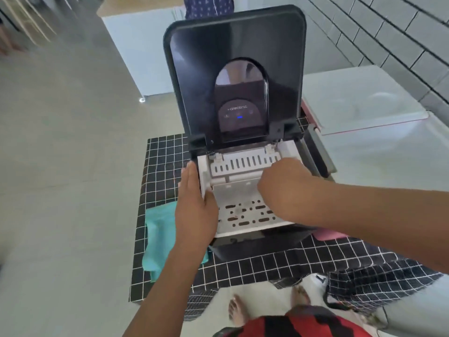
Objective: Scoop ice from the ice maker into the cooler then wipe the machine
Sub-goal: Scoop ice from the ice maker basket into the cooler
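On a black grid-patterned cloth, the black ice maker stands lid raised, its white slotted basket held by the flat-fingered left hand while the right hand seemingly grips its right side.

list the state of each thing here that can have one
lid: open, swung upright
ice basket: in the machine, no ice visible
indicator light: lit blue
teal cloth: lying crumpled beside the machine
left hand: open, flat against the basket's left side
right hand: at the basket's right side, fingers hidden
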### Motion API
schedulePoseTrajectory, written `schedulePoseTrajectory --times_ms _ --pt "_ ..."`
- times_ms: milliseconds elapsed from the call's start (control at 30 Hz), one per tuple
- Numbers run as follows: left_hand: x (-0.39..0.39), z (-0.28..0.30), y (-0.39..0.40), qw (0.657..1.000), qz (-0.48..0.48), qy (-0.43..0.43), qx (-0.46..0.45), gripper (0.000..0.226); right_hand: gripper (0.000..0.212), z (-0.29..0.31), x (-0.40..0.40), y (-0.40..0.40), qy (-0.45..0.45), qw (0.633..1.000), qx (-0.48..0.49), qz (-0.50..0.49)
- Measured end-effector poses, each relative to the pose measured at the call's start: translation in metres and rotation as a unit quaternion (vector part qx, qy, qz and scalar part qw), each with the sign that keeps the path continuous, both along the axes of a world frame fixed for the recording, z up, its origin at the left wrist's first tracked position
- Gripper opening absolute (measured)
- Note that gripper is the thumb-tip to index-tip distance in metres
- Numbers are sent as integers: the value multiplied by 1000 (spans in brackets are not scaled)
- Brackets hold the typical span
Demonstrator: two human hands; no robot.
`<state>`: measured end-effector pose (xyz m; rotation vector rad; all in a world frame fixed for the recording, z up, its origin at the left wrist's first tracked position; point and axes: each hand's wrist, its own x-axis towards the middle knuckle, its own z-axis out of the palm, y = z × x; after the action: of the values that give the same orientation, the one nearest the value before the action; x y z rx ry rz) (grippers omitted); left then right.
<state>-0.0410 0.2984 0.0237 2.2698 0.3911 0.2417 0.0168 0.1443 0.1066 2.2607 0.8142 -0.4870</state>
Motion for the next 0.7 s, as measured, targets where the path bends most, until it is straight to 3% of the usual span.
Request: schedulePoseTrajectory --times_ms 133,300,433,567,700 --pt "-1 2 0 999 -8 -14 -31 62 18 -9 5 9 8 1000 2 -1" --pt "-2 -1 1 999 -14 -21 -46 64 26 10 6 11 12 986 164 14" --pt "0 -2 3 998 -15 -24 -51 64 29 29 14 -7 7 988 150 -22" --pt "0 -3 3 998 -12 -17 -62 66 8 16 23 -16 98 988 98 -63" --pt "0 -2 3 998 -6 -14 -67 67 23 -5 29 -18 211 967 113 -92"
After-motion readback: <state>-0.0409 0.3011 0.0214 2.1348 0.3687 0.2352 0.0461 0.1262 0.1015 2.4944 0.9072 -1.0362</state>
